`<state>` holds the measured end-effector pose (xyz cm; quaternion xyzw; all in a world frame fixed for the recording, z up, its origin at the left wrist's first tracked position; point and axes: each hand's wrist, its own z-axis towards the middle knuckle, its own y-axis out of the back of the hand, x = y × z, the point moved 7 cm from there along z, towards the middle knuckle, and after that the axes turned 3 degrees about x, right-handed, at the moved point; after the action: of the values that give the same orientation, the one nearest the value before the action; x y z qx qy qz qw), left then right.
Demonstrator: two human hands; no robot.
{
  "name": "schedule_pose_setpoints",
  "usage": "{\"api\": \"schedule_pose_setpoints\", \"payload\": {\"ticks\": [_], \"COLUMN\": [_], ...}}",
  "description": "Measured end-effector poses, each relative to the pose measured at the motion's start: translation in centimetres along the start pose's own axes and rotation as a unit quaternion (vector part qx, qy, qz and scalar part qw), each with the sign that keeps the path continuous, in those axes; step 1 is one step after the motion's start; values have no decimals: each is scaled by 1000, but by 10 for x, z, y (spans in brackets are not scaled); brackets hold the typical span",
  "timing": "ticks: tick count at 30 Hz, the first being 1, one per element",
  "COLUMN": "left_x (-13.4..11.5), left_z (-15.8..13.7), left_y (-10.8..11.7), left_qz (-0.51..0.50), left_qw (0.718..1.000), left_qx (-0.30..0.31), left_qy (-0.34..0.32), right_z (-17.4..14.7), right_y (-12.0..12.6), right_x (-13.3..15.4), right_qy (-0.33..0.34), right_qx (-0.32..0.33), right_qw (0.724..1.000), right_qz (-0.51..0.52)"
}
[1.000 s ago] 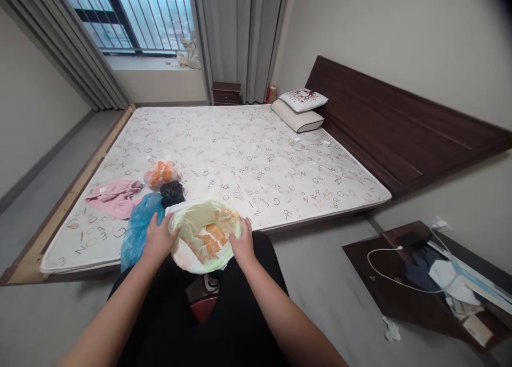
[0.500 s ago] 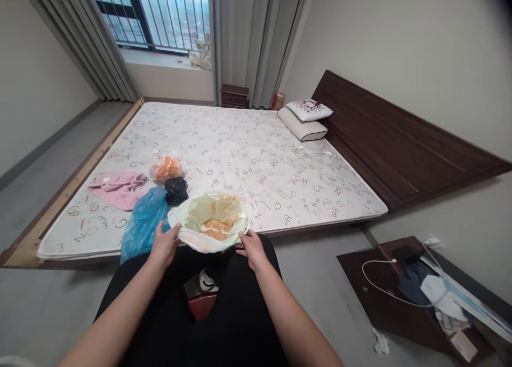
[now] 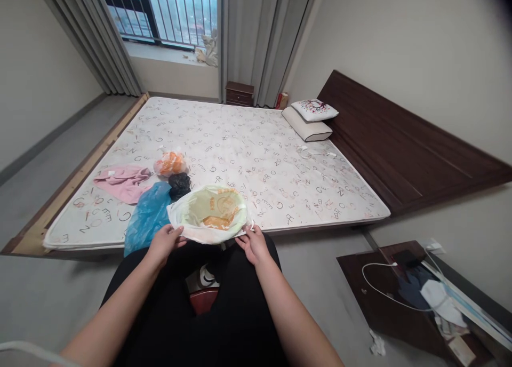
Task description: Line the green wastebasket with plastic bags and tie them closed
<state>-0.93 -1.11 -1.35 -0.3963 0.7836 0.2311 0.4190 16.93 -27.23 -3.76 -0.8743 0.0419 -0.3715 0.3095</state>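
Note:
A white plastic bag (image 3: 192,212) with orange print lines a pale green round bin (image 3: 238,217), its mouth facing up between my knees and the mattress. My left hand (image 3: 166,241) pinches the bag's edge at the left of the rim. On the other side, my right hand (image 3: 253,244) grips a bit of the bag's edge between thumb and fingers. Just beyond my left hand lie a blue plastic bag (image 3: 149,212), a black plastic bag (image 3: 180,185), an orange and white plastic bag (image 3: 171,163) and a pink cloth (image 3: 124,183).
The bare mattress (image 3: 248,148) spreads out ahead, with two pillows (image 3: 310,119) by the dark headboard (image 3: 384,143). A low nightstand (image 3: 384,281) at the right carries a cable, cloths and a phone. Crumpled tissue (image 3: 377,343) lies on the floor.
My right hand has moved slightly down and outward, drawing the bag's edge away from the bin's rim. The view has shifted a little.

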Motion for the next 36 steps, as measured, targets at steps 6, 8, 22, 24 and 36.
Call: {"api": "schedule_pose_setpoints", "payload": {"ticks": [6,8,22,24,36], "left_x": [-7,-10,-6,-8,-19], "left_z": [-5,-7,-3,-3,0], "left_y": [-11,-15,-12,-11,-10], "left_qz": [-76,-95,-192,-206,-296], "left_qw": [997,995,981,977,952], "left_qx": [-28,-28,39,55,78], "left_qy": [-15,-19,-2,-8,-2], "right_z": [6,6,11,10,1], "right_y": [-6,-11,1,-2,-28], "right_x": [19,26,16,18,20], "right_qy": [36,72,34,38,55], "right_qx": [-1,9,-36,-33,87], "right_qw": [999,997,999,999,992], "right_qz": [10,29,-16,4,70]}}
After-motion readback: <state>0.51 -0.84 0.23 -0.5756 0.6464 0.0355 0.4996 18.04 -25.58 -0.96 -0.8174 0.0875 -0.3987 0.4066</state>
